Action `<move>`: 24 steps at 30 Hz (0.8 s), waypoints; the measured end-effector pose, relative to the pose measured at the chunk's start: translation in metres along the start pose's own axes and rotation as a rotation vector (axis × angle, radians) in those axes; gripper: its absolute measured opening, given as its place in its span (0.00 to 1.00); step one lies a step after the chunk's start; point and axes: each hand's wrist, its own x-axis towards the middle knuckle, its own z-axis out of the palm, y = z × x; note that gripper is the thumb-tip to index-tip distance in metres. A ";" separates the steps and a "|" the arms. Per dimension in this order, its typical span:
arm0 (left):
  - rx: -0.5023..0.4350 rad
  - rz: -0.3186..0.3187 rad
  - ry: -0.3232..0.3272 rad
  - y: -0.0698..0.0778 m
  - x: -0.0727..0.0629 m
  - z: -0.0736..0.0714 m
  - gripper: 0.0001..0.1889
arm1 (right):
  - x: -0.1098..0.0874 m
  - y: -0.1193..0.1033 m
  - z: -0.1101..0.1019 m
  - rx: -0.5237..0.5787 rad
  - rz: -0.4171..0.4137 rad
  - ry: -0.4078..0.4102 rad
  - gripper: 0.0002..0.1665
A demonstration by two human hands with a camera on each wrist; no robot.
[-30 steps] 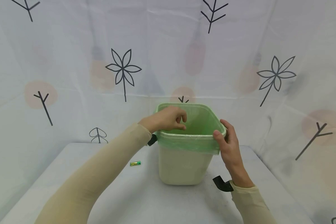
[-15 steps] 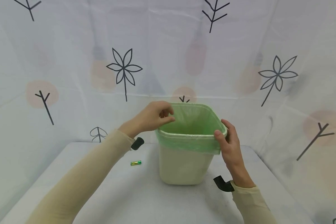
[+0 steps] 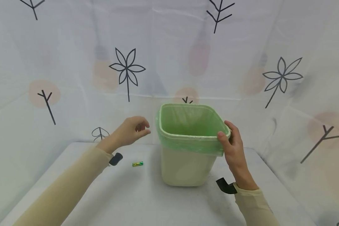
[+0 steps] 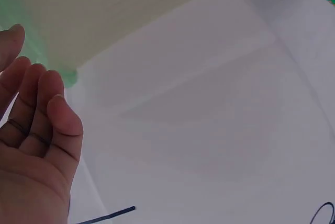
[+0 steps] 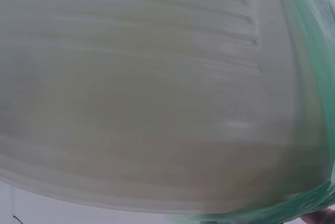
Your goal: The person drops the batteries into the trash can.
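A pale trash can [image 3: 187, 168] stands on the table, lined with a thin green trash bag [image 3: 190, 145] folded over its rim. My right hand [image 3: 232, 146] grips the rim at the right corner, thumb on the near side and fingers round the far side. Left of the can, my left hand [image 3: 131, 131] hovers in the air with loosely bent fingers and nothing between them. Below that hand a green and gold battery [image 3: 137, 164] lies on the table; its green end shows at the edge of the left wrist view. The right wrist view is filled by the can's ribbed side [image 5: 131, 88].
The white-covered table [image 3: 124, 194] runs back to a pale cloth backdrop [image 3: 169, 47] printed with dark flowers and twigs. Black bands, one on each wrist, stick out below the sleeves.
My left hand has moved left and down, from over the can's opening to beside the can. The right hand keeps its grip on the rim, and the battery lies where it was.
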 end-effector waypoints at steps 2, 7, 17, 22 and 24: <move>0.013 -0.028 -0.037 -0.008 -0.010 0.008 0.08 | 0.000 0.000 0.000 0.011 0.000 0.002 0.30; 0.025 -0.105 -0.117 -0.026 -0.032 0.029 0.09 | 0.000 0.000 0.001 0.027 -0.002 -0.002 0.30; 0.001 -0.258 -0.264 -0.057 -0.055 0.066 0.12 | 0.001 0.001 -0.001 0.023 -0.005 -0.013 0.30; -0.015 -0.290 -0.297 -0.069 -0.059 0.078 0.12 | 0.001 0.000 0.000 0.040 -0.033 -0.021 0.30; -0.022 -0.305 -0.311 -0.072 -0.060 0.081 0.12 | 0.001 0.001 0.000 0.047 -0.040 -0.023 0.30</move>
